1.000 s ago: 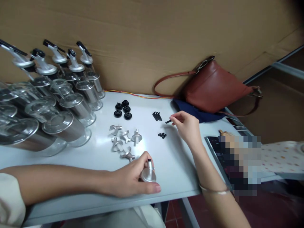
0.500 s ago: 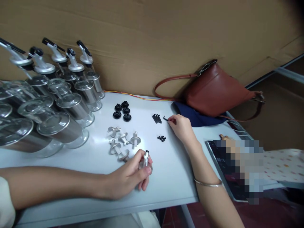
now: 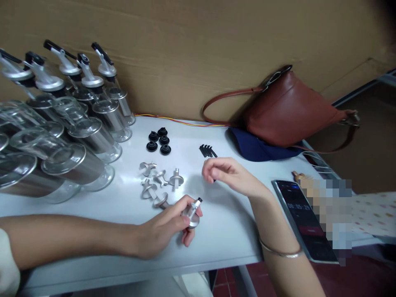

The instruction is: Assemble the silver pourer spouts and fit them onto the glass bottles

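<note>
My left hand [image 3: 168,225] is closed around a silver pourer spout [image 3: 193,214], its narrow end pointing up with a black tip on it. Several similar metal pourer spouts [image 3: 176,179] lie just beyond that hand on the table. My right hand [image 3: 224,175] hovers over the table with fingers curled together. A speck of black shows under its fingertips, but whether they grip it is hidden. Beyond the right hand lies a row of small black levers [image 3: 208,151]. Several round black stoppers [image 3: 163,140] are grouped further left.
Glass bottles with metal sleeves [image 3: 93,136] crowd the left, some topped with pourers. A brown bag [image 3: 281,111] rests on dark blue cloth [image 3: 262,150] at the back right. Another person's blurred hand is beside a phone [image 3: 305,222]. A cardboard wall [image 3: 173,53] stands behind.
My right hand has let go of the black lever, which now lies at the row's end, and has come nearer over the small black pieces. The spout in my left hand has tilted right.
</note>
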### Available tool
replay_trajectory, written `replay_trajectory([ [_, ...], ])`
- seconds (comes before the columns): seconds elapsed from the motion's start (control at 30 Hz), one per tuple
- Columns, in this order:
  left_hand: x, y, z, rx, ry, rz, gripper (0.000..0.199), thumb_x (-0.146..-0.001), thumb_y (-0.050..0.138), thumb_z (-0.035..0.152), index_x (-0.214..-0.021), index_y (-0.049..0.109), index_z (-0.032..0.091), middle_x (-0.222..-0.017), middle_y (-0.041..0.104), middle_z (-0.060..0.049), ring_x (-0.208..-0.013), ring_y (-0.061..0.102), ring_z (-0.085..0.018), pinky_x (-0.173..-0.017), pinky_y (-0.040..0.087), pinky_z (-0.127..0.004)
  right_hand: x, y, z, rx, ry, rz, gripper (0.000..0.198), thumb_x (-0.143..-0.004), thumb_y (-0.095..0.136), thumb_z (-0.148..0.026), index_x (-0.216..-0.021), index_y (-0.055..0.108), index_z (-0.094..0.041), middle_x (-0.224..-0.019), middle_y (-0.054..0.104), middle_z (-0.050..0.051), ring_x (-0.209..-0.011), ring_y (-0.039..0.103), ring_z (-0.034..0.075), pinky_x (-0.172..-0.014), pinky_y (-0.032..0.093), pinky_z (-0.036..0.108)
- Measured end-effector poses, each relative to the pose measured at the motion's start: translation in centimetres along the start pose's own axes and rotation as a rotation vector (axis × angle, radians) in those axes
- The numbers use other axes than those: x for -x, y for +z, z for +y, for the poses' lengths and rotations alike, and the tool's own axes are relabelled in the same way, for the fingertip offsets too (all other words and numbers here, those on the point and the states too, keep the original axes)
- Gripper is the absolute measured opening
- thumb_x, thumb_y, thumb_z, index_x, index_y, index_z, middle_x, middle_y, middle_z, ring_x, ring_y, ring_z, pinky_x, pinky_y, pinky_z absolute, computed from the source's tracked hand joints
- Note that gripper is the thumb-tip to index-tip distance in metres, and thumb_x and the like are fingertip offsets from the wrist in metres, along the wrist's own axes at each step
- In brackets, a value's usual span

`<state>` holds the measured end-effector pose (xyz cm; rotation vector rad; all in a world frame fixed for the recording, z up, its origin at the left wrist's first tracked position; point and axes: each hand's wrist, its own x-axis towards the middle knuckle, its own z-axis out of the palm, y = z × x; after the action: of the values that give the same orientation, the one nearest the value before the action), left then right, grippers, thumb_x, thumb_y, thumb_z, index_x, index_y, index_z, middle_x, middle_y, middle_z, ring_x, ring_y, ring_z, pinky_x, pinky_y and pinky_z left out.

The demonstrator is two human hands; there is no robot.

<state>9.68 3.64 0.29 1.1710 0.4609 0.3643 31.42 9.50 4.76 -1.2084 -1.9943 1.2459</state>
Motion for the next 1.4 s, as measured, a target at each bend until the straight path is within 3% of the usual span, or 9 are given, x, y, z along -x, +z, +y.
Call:
replay_trajectory([
  [0.17,0.0,-0.1,-0.4,-0.041,-0.011,0.021,0.029,-0.097,0.029,0.048,-0.097,0.036,0.019,-0.069,0.049,0.002,-0.068,0.045,-0.015,-0.075,0.038,-0.034,0.2,1.4,-0.6,-0.203,0.01,-0.389,0.041,-0.085,0.059,-0.057,-0.079,0.059,-0.016,-0.071,0.061,0.001,-0.065,0.052,0.012,-0.061,0.042,0.024],
  [0.43,0.0,0.4,0.4,-0.148,-0.064,0.048,0.037,-0.096,0.023,0.054,-0.1,0.034,0.019,-0.07,0.045,0.001,-0.069,0.045,-0.016,-0.076,0.041,-0.036,0.6,2.2,-1.5,-0.154,-0.002,-0.435,0.044,-0.096,0.042,-0.052,-0.072,0.056,-0.018,-0.071,0.063,0.001,-0.06,0.045,0.011,-0.056,0.034,0.024],
  [0.53,0.0,0.6,1.0,-0.201,-0.101,0.05,0.037,-0.095,0.023,0.055,-0.098,0.033,0.02,-0.071,0.045,0.001,-0.07,0.044,-0.017,-0.078,0.04,-0.037,0.6,2.4,-1.4,-0.16,-0.004,-0.361,0.047,-0.094,0.047,-0.051,-0.062,0.052,-0.018,-0.055,0.046,-0.005,-0.049,0.033,0.008,-0.048,0.027,0.024],
  [0.6,0.1,0.6,1.4,-0.252,-0.129,0.036,0.034,-0.095,0.025,0.053,-0.097,0.034,0.02,-0.072,0.047,0.001,-0.07,0.044,-0.017,-0.077,0.04,-0.036,0.6,2.2,-1.2,-0.178,-0.007,-0.214,0.052,-0.093,0.049,-0.053,-0.054,0.046,-0.018,-0.05,0.035,-0.007,-0.047,0.028,0.008,-0.046,0.025,0.023],
  [0.73,0.2,0.6,1.7,-0.326,-0.144,0.006,0.028,-0.094,0.031,0.047,-0.099,0.036,0.02,-0.073,0.05,0.0,-0.067,0.044,-0.017,-0.071,0.038,-0.034,0.8,0.5,-0.6,-0.21,-0.024,0.133,0.031,-0.085,0.063,-0.045,-0.073,0.066,-0.017,-0.071,0.062,0.002,-0.061,0.051,0.012,-0.057,0.041,0.025],
  [0.83,0.2,0.6,1.6,-0.328,-0.126,0.001,0.023,-0.093,0.032,0.043,-0.097,0.036,0.021,-0.073,0.049,0.0,-0.066,0.044,-0.016,-0.068,0.038,-0.032,1.1,-0.9,0.3,-0.138,-0.001,0.251,0.019,-0.078,0.072,-0.037,-0.084,0.071,-0.019,-0.086,0.068,0.005,-0.071,0.058,0.014,-0.063,0.046,0.027],
  [1.1,0.3,0.5,1.5,-0.331,-0.138,0.005,0.021,-0.094,0.033,0.04,-0.099,0.039,0.02,-0.073,0.051,0.001,-0.066,0.043,-0.015,-0.066,0.037,-0.031,1.5,-2.3,3.3,0.307,0.177,0.279,0.025,-0.083,0.054,-0.036,-0.09,0.071,-0.019,-0.088,0.071,0.007,-0.075,0.062,0.019,-0.069,0.046,0.032],
  [1.23,0.2,0.5,1.4,-0.323,-0.131,0.014,0.02,-0.094,0.034,0.04,-0.099,0.039,0.021,-0.072,0.051,0.001,-0.066,0.045,-0.015,-0.067,0.038,-0.031,1.7,-2.6,4.0,0.334,0.265,0.22,0.019,-0.081,0.056,-0.036,-0.078,0.064,-0.019,-0.063,0.065,0.002,-0.06,0.059,0.017,-0.061,0.045,0.029],
  [1.4,0.2,0.5,1.3,-0.323,-0.121,0.009,0.023,-0.094,0.035,0.043,-0.099,0.04,0.021,-0.072,0.052,0.001,-0.064,0.044,-0.014,-0.064,0.037,-0.03,2.0,-2.7,4.4,0.345,0.293,0.17,0.018,-0.075,0.063,-0.037,-0.069,0.063,-0.02,-0.058,0.058,-0.002,-0.053,0.05,0.013,-0.051,0.038,0.025],
])
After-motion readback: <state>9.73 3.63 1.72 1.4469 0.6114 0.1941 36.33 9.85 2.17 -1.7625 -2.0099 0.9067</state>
